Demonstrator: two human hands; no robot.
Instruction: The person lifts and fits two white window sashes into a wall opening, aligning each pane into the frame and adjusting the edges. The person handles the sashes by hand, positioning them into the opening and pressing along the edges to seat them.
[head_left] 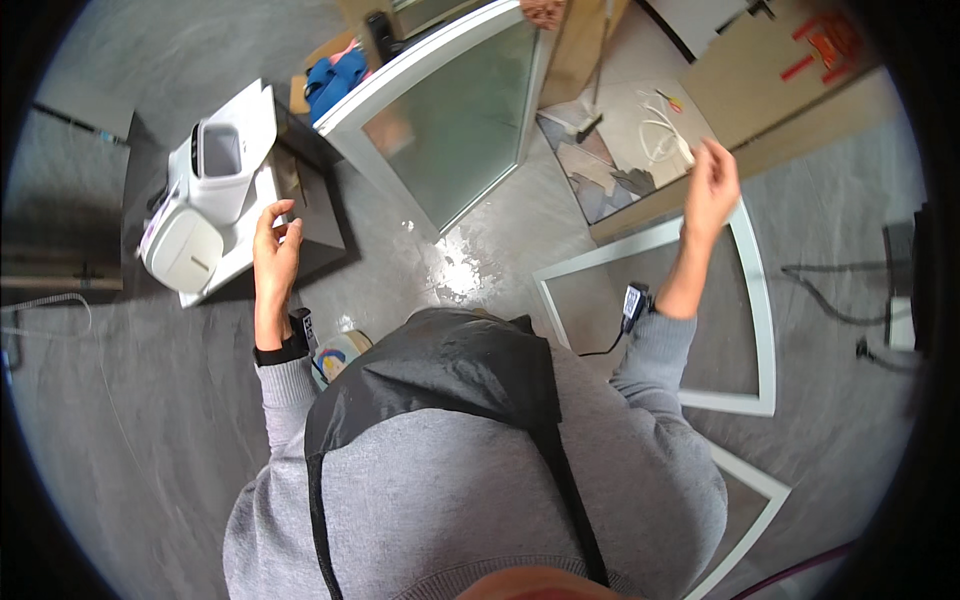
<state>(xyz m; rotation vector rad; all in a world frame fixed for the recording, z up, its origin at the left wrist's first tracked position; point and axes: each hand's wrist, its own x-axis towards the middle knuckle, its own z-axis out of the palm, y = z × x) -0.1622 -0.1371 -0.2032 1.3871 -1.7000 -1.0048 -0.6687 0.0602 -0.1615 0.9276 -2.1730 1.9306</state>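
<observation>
My left hand (277, 255) is raised at the left, thumb and index finger apart, with nothing visible between them. It is beside a low cabinet (318, 215) that carries a white bin-like container (222, 165) and a white rounded piece (185, 250). Farther right, my right hand (711, 190) reaches forward with its fingers curled together. Close by its fingertips is the end of a looped white cord (655, 140); whether the fingers grip it cannot be made out. Below that arm a white-edged frame (757, 300) lies on the floor.
A white-framed frosted glass panel (455, 125) stands tilted ahead of me. Blue cloth (335, 82) lies behind it. Another white frame (765, 485) rests at the lower right. Black cables (830, 290) cross the right side. Water (458, 272) glistens on the grey floor.
</observation>
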